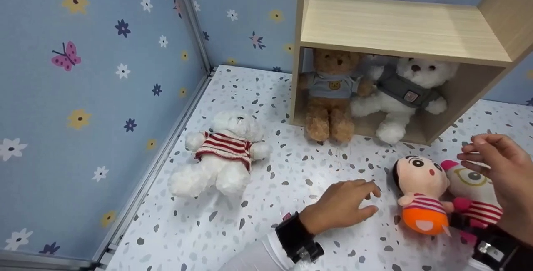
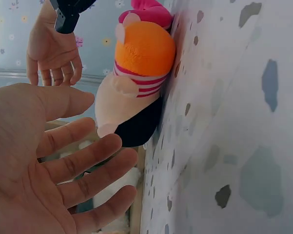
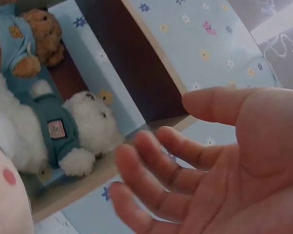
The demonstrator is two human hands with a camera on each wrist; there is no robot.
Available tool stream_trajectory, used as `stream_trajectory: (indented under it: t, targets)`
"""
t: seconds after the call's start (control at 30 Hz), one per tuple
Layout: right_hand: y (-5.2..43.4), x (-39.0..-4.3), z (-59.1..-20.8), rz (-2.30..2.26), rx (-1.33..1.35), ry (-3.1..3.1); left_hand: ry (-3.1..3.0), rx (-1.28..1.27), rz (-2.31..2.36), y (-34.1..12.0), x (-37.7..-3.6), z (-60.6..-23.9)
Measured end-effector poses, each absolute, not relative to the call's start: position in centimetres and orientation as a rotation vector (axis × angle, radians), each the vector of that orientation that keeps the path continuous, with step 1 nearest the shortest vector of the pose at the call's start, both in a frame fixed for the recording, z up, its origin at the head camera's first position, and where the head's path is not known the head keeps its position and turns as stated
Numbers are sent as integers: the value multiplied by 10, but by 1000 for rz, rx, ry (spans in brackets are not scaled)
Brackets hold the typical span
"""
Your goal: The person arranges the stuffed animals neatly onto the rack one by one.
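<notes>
Left hand (image 1: 339, 208) hovering just beside black-haired doll (image 1: 420, 194), fingers (image 2: 83, 161) apart, empty. Right hand (image 1: 499, 171) above big-eyed doll (image 1: 474, 192), fingers (image 3: 156, 170) loosely spread, empty.

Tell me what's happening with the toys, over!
Left hand open, right hand open, both empty. Orange-bottomed doll lies on floor between them, untouched. Nothing in the way.

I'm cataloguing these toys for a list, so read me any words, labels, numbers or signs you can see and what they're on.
No text can be read in any view.
Brown bear: a small bear-face emblem on its blue shirt, no letters visible.
White bear in the grey sweater: a sewn patch on the chest, too small and blurred to read.
White bear in the striped sweater and the doll: no labels visible.
</notes>
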State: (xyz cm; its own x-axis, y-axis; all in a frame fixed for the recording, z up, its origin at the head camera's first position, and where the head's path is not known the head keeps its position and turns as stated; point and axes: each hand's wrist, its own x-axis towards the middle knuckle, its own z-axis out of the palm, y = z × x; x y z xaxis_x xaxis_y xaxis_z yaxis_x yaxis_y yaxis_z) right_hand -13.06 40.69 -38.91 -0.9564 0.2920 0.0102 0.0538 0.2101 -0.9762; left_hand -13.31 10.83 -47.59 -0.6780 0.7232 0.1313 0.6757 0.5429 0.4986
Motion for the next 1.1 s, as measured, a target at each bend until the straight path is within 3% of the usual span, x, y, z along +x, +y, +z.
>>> stream_trajectory:
  t: [0.13,0.4,0.67,1.1]
  targets:
    - [407,-134,-396,1547,-465,-2674,2699,1169,824,113,-131,-484]
    - [411,-142,-403,1488,-695,-2977,2722,1083,906,124,-128,-489]
    - [417,-146,-412,1465,-565,-3199,2665,1111,905,137,-120,-493]
    - [410,-155,-423,1414,-399,-3336,2663,928,804,159,-117,-492]
